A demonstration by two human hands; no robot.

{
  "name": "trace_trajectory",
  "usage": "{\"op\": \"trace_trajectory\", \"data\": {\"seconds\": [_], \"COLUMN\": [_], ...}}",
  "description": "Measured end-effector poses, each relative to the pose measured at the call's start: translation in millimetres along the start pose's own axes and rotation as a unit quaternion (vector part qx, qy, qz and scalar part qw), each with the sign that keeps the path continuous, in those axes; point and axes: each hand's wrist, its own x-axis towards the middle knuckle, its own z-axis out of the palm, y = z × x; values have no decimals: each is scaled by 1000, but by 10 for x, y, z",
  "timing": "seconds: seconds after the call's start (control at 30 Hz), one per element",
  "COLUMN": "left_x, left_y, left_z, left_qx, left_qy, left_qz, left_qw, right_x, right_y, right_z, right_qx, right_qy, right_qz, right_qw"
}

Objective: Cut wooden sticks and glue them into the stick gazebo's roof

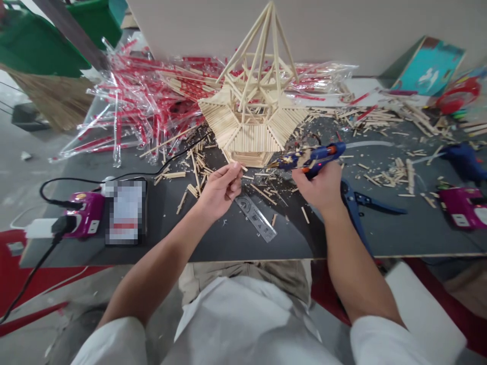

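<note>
A model pavilion (254, 106) built of thin wooden sticks stands at the back middle of the dark table (228, 238). My left hand (220, 190) is closed in a pinch on a short wooden stick (239, 166) just in front of the model's base. My right hand (322, 187) grips a blue glue gun (312, 156) whose nozzle points left toward that stick. A clear ruler (256, 218) lies on the table between my hands.
Empty red-and-clear stick wrappers (148, 101) are heaped at the back left. Loose sticks and offcuts (384, 119) litter the right side. Blue cutters (359, 203) lie by my right wrist. Purple devices sit at left (85, 213) and right (462, 205), with a cable (114, 178).
</note>
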Motion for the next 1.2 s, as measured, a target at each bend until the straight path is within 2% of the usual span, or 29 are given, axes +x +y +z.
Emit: {"op": "trace_trajectory", "data": {"seconds": [0.13,0.33,0.77,1.2], "left_x": [-27,-44,-26,-48], "left_y": [-3,-24,-52,-33], "left_z": [21,31,7,31], "left_qx": [6,8,23,25], "left_qy": [-8,-2,3,3], "left_qz": [-2,-8,-10,-16], "left_qw": [1000,1000,1000,1000], "right_x": [5,25,37,54], "right_y": [-23,-40,-11,-63], "right_z": [53,93,67,-12], "right_qx": [-50,-63,-94,-132], "right_qy": [-46,-72,-81,-121], "right_qz": [-20,-48,-14,39], "right_qw": [997,994,992,983]}}
